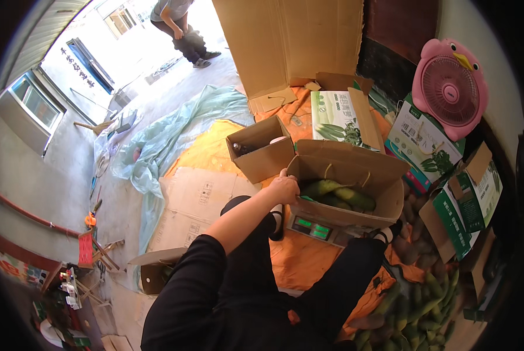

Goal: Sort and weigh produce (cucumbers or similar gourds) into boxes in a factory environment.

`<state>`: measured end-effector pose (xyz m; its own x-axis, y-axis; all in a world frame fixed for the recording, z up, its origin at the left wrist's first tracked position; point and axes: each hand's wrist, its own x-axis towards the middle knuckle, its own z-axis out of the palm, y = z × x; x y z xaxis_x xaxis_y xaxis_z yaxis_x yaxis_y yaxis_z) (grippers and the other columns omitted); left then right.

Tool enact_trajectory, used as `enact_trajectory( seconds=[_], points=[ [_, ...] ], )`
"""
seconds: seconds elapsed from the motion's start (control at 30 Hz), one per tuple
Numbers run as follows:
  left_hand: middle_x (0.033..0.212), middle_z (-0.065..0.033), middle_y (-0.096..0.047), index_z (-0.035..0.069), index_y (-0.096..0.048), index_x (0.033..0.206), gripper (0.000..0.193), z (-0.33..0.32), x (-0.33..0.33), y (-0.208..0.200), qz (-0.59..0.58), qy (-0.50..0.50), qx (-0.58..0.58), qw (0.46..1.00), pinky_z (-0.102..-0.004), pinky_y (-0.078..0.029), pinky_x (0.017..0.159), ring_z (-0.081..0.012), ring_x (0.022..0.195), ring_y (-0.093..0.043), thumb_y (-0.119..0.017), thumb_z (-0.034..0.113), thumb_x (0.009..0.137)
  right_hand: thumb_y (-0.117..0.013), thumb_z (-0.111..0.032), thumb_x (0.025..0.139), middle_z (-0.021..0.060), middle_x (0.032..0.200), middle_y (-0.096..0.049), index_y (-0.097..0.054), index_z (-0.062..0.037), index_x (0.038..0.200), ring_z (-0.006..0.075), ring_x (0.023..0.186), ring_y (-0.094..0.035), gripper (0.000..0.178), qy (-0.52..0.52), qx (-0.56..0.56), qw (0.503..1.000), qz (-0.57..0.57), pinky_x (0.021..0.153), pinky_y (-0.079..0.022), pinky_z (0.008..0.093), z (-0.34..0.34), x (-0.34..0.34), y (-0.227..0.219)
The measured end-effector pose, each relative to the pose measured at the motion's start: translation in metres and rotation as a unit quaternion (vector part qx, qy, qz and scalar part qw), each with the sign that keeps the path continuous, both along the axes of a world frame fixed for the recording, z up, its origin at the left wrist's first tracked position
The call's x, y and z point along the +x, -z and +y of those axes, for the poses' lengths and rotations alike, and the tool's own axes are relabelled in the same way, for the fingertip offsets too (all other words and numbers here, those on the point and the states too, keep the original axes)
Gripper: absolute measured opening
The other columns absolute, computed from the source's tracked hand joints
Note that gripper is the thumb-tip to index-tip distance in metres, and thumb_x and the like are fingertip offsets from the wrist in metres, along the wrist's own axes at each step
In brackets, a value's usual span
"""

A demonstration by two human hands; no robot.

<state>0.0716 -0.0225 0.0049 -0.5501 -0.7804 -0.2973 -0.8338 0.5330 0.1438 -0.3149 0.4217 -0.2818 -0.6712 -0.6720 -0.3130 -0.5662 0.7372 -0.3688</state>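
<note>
Orange sheeting (291, 263) beneath an open brown carton (347, 217) of plump green radishes (360, 200)

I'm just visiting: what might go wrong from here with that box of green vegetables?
The left hand grips the edge of the open box, which appears to rest on the scale; pressing or pulling there might skew the reading or tip the box. The green vegetables inside could then shift or spill. The loose vegetable pile lies near the right leg, so moving that leg might crush some.
</note>
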Motion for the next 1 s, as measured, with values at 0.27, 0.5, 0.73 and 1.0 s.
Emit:
enact_trajectory(
  seconds=[0.27, 0.5, 0.73, 1.0],
  points=[
    [0.117, -0.0066, -0.058, 0.024, -0.073, 0.096, 0.032, -0.001, -0.001, -0.002, -0.029, -0.02, 0.009, 0.999, -0.0442, -0.036, 0.103, -0.0403, 0.123, -0.036, -0.073, 0.037, 0.067, -0.059, -0.007, 0.079, 0.0119, 0.089, -0.062, -0.06, -0.0016, 0.091, 0.0253, 0.086, -0.06, 0.013, 0.017, -0.001, 1.0, -0.016, 0.086, -0.046, 0.0392, 0.034, 0.035, -0.036],
    [0.119, -0.0072, -0.057, 0.022, -0.072, 0.101, 0.037, -0.001, -0.005, -0.007, -0.067, 0.001, 0.041, 0.997, -0.0423, -0.04, 0.1, -0.0389, 0.126, -0.035, -0.075, 0.038, 0.068, -0.061, -0.001, 0.077, 0.0111, 0.091, -0.062, -0.06, -0.0019, 0.094, 0.0253, 0.087, -0.06, 0.018, 0.017, -0.009, 1.0, -0.02, 0.088, -0.046, 0.0384, 0.029, 0.05, -0.078],
    [0.116, -0.0099, -0.059, 0.014, -0.07, 0.105, 0.044, -0.003, -0.008, 0.002, -0.041, 0.019, 0.03, 0.999, -0.0433, -0.037, 0.101, -0.0363, 0.122, -0.04, -0.075, 0.039, 0.07, -0.064, 0.009, 0.072, 0.014, 0.107, -0.057, -0.053, -0.0004, 0.114, 0.0282, 0.099, -0.056, 0.044, 0.22, -0.297, 0.923, -0.104, 0.091, -0.043, 0.0374, 0.008, 0.008, -0.109],
    [0.115, -0.0104, -0.06, 0.01, -0.07, 0.103, 0.043, -0.006, -0.003, 0.002, -0.043, 0.03, 0.052, 0.997, -0.044, -0.028, 0.105, -0.0314, 0.119, -0.044, -0.074, 0.04, 0.072, -0.059, -0.001, 0.087, 0.0144, 0.115, -0.053, -0.045, 0.002, 0.124, 0.0229, 0.102, -0.055, 0.039, 0.12, -0.511, 0.851, 0.019, 0.089, -0.047, 0.0323, -0.137, 0.027, -0.353]
  ],
)
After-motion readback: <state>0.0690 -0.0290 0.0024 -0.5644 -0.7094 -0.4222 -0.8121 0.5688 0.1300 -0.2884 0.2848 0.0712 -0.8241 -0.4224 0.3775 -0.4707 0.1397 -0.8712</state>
